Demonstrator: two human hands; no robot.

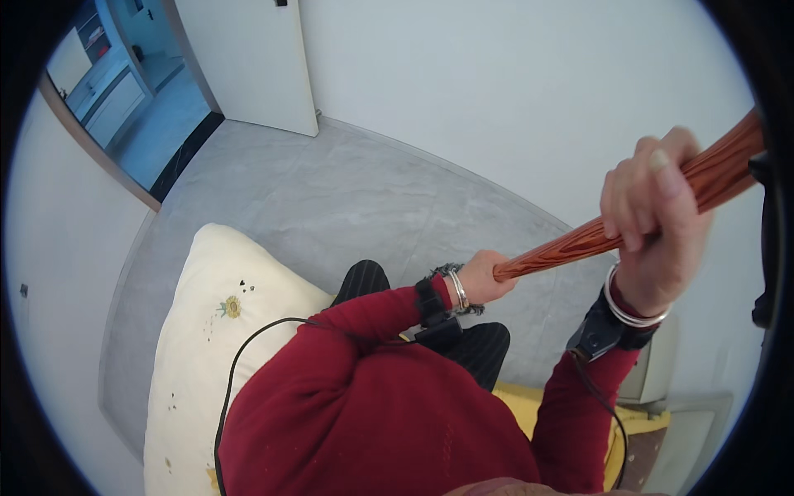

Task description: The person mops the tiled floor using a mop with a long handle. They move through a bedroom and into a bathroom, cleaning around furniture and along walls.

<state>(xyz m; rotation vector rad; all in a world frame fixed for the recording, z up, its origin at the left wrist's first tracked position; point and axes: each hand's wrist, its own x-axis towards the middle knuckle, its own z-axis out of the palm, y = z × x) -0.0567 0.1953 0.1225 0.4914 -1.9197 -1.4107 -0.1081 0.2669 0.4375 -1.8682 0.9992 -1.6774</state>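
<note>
A reddish-brown wood-grain pole (562,249) slants from the middle of the view up to the right edge, looking thicker where it is closer to me. My left hand (481,279) is wrapped round its lower part. Higher up, my right hand (657,202) is closed round the same pole, slightly blurred. What lies at the pole's upper end is outside the view. Dark fuzzy material (471,311) shows by my left wrist; I cannot tell whether it belongs to the pole. Both wrists carry bangles and black straps with cables.
A cream cushion or bedding piece (248,273) with flower prints lies to my left. Yellow fabric (523,405) is beside my legs. A white wall (496,74) rises ahead, with an open door (252,66) and a doorway at the far left. Grey floor (347,194) lies between.
</note>
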